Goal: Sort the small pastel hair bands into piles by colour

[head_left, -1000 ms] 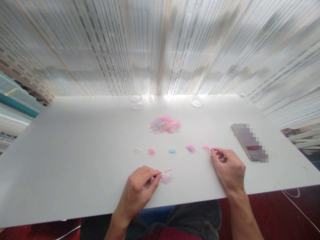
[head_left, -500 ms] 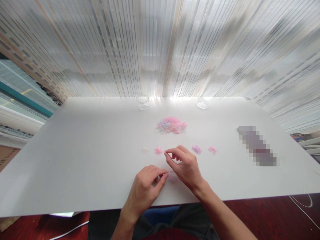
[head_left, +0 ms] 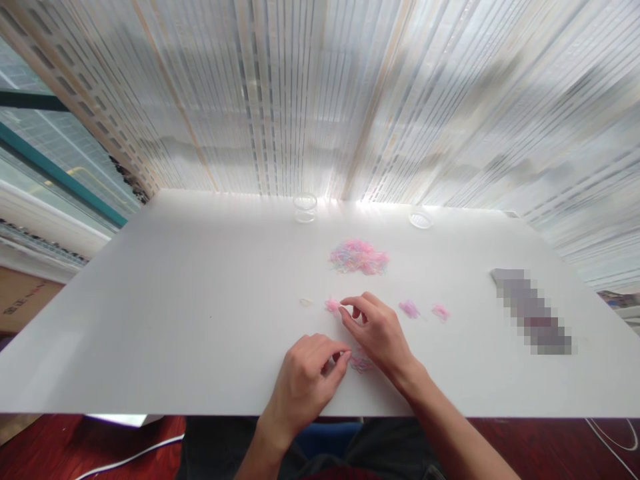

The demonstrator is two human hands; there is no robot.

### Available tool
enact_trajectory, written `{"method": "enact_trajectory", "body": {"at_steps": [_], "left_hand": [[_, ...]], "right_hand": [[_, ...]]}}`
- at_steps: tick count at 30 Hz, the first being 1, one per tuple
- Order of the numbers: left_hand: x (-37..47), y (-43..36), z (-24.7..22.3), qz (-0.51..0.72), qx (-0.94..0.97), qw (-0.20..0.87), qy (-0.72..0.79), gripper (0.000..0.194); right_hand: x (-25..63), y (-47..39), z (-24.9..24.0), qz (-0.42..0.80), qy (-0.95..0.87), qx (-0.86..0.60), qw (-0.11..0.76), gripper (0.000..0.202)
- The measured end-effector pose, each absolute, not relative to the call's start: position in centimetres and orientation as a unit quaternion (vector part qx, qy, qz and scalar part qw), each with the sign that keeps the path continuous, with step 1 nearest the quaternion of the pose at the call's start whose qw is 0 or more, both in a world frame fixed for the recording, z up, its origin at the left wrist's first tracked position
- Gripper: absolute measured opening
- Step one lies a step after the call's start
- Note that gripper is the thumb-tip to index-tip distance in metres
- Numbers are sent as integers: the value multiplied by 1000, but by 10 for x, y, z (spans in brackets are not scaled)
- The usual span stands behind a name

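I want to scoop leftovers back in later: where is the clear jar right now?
In the head view the clear jar stands at the table's far edge, left of the big mixed pile.

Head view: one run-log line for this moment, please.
left hand: fingertips at small band clump | right hand: fingertips at pink pile | big mixed pile beyond | white table

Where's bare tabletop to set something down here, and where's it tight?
Free: the whole left half of the table, left of the clear jar and the left hand. Also the strip between the pink pile and the blurred item. Crowded: centre, around the big band heap, small piles and the right hand.
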State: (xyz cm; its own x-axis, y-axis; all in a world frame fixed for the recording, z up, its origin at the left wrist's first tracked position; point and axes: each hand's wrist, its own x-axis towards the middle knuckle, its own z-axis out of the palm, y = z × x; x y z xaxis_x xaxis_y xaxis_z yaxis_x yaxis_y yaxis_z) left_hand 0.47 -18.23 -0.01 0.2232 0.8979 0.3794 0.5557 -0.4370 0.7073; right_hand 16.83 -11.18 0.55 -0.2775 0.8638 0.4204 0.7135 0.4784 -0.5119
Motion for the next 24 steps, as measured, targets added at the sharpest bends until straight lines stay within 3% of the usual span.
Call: {"method": "enact_trajectory", "body": {"at_steps": [10,16,24], "left_hand": [[5,-182,4,387,759,208,480,12],[7,-182,-1,350,784,155,489,16],[9,-179,3,327,803,168,470,12]], "right_hand": [[202,-143,15,132,-776,-480,389,12],[228,-167,5,197,-791,-455,359,15],[229,-169,3,201,-829,-412,320,15]]}}
